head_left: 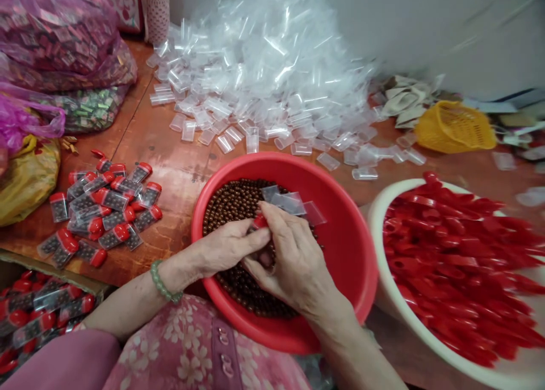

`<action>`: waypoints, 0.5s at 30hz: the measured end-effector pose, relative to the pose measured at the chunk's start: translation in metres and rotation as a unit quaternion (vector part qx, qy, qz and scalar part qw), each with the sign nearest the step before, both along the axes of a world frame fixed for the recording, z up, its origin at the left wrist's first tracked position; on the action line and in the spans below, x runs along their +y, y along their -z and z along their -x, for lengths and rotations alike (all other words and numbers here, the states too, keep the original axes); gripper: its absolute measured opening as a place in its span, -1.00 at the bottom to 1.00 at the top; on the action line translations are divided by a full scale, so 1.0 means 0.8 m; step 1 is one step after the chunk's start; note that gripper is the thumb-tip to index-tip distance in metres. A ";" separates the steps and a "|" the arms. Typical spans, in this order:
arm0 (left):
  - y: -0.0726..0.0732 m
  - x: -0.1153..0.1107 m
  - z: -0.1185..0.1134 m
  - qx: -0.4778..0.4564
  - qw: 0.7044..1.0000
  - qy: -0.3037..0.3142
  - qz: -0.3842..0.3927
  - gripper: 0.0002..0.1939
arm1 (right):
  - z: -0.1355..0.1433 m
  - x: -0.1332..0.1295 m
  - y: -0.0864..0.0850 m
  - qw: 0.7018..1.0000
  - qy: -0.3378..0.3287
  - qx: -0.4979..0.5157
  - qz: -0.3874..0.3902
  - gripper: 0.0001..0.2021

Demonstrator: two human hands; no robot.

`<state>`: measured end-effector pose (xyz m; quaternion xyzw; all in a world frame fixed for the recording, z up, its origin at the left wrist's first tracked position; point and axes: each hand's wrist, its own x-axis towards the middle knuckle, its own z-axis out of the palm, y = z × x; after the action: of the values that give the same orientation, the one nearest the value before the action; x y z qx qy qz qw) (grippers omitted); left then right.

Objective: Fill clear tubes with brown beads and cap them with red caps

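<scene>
Both my hands meet over a red basin (347,265) that holds many small brown beads (230,208). My left hand (225,245), with a green bead bracelet at the wrist, pinches a small red plastic cap (259,222). My right hand (293,254) is curled around the same spot, its fingertips at the cap. Its palm side is mostly hidden, so I cannot make out what else it grips. Just beyond the right knuckles, several clear flat plastic sleeves (292,202) lie over the beads, inside the basin.
Clear plastic sleeves (272,89) form a big heap at the back. A white tub (378,231) of red caps (460,265) stands right. Bead-filled, red-capped containers (106,208) lie left, with more in a box (46,310) below. Bags (59,43) and a yellow basket (453,129) stand farther off.
</scene>
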<state>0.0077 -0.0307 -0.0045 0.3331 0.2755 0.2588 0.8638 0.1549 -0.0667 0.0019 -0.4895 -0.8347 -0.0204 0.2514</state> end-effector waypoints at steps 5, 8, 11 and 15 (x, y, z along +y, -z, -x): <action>-0.003 0.001 -0.002 0.025 0.997 -0.032 0.065 -0.36 | 0.014 -0.001 -0.004 0.999 0.015 0.013 -0.038 -0.30; 0.000 -0.007 -0.002 0.091 0.989 -0.107 0.054 -0.52 | 0.022 -0.003 -0.009 0.998 -0.013 -0.003 -0.062 -0.43; 0.011 -0.023 0.004 0.218 0.950 -0.222 -0.035 -0.76 | 0.025 -0.007 -0.014 0.996 -0.027 -0.025 -0.078 -0.51; 0.024 -0.038 0.008 0.320 0.910 -0.221 -0.143 -0.72 | 0.021 -0.011 -0.012 0.995 -0.045 -0.034 -0.086 -0.54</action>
<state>0.0010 -0.0613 -0.0234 0.4483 0.5637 0.3597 0.5933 0.1380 -0.0754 0.0118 -0.4270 -0.8592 -0.0973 0.2644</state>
